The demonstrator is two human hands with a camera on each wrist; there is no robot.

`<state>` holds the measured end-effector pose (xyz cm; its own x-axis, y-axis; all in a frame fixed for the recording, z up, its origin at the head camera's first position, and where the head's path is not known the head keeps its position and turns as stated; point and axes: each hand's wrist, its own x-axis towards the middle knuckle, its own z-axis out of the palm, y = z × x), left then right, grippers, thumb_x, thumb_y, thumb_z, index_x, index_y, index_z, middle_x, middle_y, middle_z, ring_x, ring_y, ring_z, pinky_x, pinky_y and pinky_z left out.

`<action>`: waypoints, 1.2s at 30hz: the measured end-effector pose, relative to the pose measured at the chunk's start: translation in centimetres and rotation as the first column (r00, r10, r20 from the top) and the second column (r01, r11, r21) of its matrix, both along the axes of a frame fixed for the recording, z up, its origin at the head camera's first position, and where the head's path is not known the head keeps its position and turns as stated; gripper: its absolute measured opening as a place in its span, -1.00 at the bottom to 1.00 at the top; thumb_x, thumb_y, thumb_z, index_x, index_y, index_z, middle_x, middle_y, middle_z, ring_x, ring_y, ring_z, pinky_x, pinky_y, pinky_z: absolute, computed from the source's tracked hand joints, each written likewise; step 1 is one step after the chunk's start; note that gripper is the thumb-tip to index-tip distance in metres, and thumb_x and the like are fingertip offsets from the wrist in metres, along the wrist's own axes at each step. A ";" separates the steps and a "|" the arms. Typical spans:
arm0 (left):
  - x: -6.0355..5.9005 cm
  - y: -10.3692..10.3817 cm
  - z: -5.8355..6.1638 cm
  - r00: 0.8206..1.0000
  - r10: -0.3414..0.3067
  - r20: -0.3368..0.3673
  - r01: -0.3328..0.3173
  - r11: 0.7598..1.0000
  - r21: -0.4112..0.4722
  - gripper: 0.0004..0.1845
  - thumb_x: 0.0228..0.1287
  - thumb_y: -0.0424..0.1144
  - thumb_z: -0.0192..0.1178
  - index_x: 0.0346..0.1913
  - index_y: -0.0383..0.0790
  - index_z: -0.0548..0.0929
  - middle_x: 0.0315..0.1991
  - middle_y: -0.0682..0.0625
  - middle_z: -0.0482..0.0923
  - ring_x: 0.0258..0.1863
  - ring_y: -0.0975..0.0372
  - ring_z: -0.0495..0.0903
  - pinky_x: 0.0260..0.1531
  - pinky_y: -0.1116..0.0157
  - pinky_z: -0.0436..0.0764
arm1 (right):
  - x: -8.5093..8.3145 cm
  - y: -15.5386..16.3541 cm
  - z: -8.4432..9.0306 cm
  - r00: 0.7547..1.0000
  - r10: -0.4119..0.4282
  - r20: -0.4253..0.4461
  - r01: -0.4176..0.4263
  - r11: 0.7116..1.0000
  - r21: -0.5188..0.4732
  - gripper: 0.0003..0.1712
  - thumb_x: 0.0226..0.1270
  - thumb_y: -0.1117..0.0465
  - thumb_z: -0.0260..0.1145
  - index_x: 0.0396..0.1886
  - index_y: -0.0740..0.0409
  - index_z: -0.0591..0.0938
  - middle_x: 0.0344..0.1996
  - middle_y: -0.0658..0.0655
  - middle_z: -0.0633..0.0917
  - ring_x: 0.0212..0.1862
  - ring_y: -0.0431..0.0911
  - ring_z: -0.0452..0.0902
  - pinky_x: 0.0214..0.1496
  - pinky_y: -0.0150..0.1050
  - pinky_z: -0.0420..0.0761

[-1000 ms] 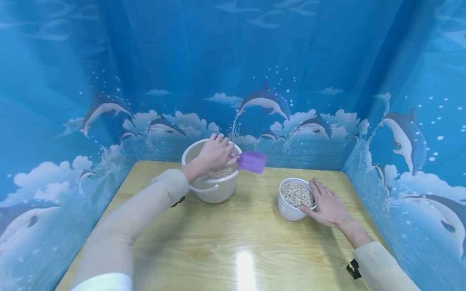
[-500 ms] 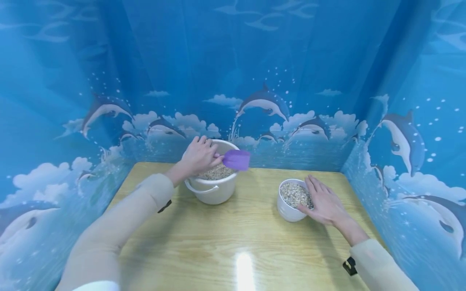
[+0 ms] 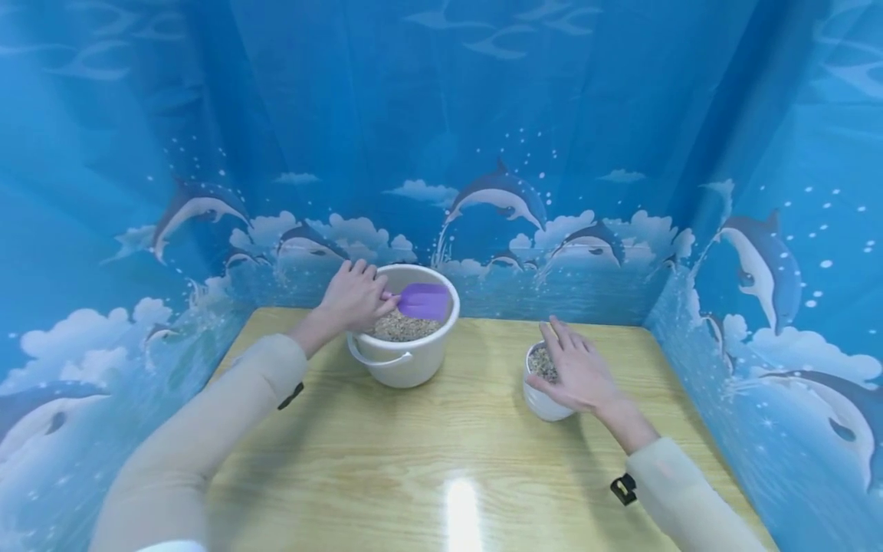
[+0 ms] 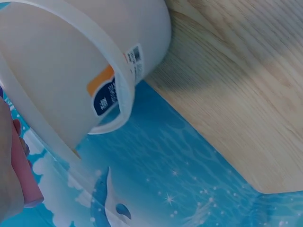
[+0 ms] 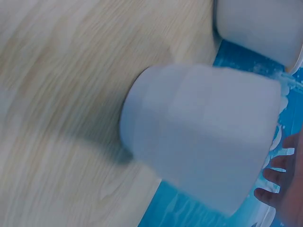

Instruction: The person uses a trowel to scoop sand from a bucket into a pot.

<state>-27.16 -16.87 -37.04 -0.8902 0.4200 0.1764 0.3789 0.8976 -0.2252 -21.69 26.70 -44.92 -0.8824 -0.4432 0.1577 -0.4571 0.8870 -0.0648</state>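
Pale wooden table (image 3: 441, 437), blue dolphin-print curtain (image 3: 503, 115) close on three sides, open room only toward the person | cream plastic bucket (image 3: 407, 360) of grain at back left | left hand (image 3: 353, 297) pinches purple plastic scoop (image 3: 424, 300) over the grain; dip it low and level, inside the rim | right hand (image 3: 578, 374), fingers spread, covers small white grain-filled cup (image 3: 541, 399).

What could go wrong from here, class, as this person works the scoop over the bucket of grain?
1. The purple scoop sits just above the grain in the bucket; a hasty lift by the left hand could scatter grain on the table.
2. The right hand lies over the small white cup, which looks full; a nudge might tip it.
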 end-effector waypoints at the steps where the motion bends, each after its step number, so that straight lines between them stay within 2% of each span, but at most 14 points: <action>1: 0.0 -0.2 0.0 1.000 0.003 0.007 -0.003 1.000 0.003 -0.33 0.61 0.31 -0.19 0.16 -0.21 0.61 0.06 -0.23 0.63 0.16 -0.09 0.52 0.25 -0.09 0.50 | -0.1 -0.4 0.0 1.000 0.007 -0.005 -0.007 1.000 -0.002 0.23 0.41 -0.50 0.13 0.71 0.26 0.02 0.69 0.41 0.07 0.63 0.40 0.14 0.59 0.39 0.23; 11: -0.2 -1.5 -0.5 1.000 -0.010 0.000 0.010 1.000 -0.023 -0.38 0.59 0.29 -0.14 0.06 -0.18 0.65 0.03 -0.24 0.65 0.18 -0.12 0.54 0.31 -0.13 0.47 | -0.7 -4.1 1.0 0.998 0.058 0.020 -0.057 0.997 -0.054 0.24 0.40 -0.53 0.12 0.74 0.16 -0.03 0.72 0.34 0.00 0.70 0.33 0.00 0.63 0.40 0.14; 16: -0.3 -1.9 -0.3 0.999 -0.032 -0.010 0.031 0.998 -0.057 -0.40 0.59 0.27 -0.11 0.05 -0.19 0.66 -0.01 -0.23 0.65 0.15 -0.11 0.55 0.30 -0.13 0.49 | -1.4 -5.8 0.9 0.997 0.077 -0.007 -0.077 0.996 -0.049 0.25 0.38 -0.55 0.11 0.74 0.14 -0.04 0.72 0.34 0.00 0.70 0.34 0.00 0.61 0.40 0.17; 24: -0.9 -2.1 0.1 0.997 -0.075 -0.015 0.073 0.992 -0.103 -0.45 0.58 0.25 -0.10 -0.09 -0.17 0.65 -0.14 -0.16 0.63 0.02 -0.04 0.54 0.16 -0.04 0.50 | -2.2 -8.8 1.8 0.995 0.094 -0.023 -0.094 0.995 -0.015 0.25 0.37 -0.54 0.14 0.73 0.17 0.00 0.72 0.32 -0.01 0.71 0.29 0.00 0.65 0.33 0.15; 29: -1.5 -1.9 0.3 0.991 -0.127 -0.028 0.122 0.981 -0.148 -0.49 0.57 0.25 -0.08 -0.19 -0.14 0.60 -0.20 -0.13 0.62 -0.05 -0.01 0.52 0.07 0.01 0.48 | -2.5 -10.4 2.2 0.995 0.102 -0.024 -0.102 0.995 0.006 0.25 0.39 -0.58 0.06 0.73 0.16 -0.01 0.73 0.30 -0.03 0.72 0.27 -0.03 0.67 0.31 0.13; 32: -1.9 -1.8 0.5 0.989 -0.144 -0.030 0.137 0.975 -0.176 -0.49 0.57 0.25 -0.08 -0.21 -0.13 0.58 -0.17 -0.14 0.63 -0.02 -0.02 0.51 0.10 0.01 0.47 | -2.7 -11.3 2.6 0.994 0.107 -0.014 -0.107 0.994 0.006 0.25 0.40 -0.58 0.05 0.74 0.15 -0.04 0.73 0.30 -0.06 0.73 0.27 -0.06 0.68 0.31 0.10; 36: -2.3 -1.6 0.9 0.988 -0.155 -0.021 0.147 0.963 -0.225 -0.46 0.57 0.26 -0.08 -0.15 -0.16 0.61 -0.04 -0.20 0.67 0.14 -0.08 0.53 0.22 -0.03 0.47 | -2.9 -12.4 2.9 0.994 0.112 -0.013 -0.112 0.994 0.005 0.25 0.40 -0.57 0.08 0.74 0.15 -0.04 0.73 0.30 -0.08 0.73 0.27 -0.08 0.68 0.30 0.08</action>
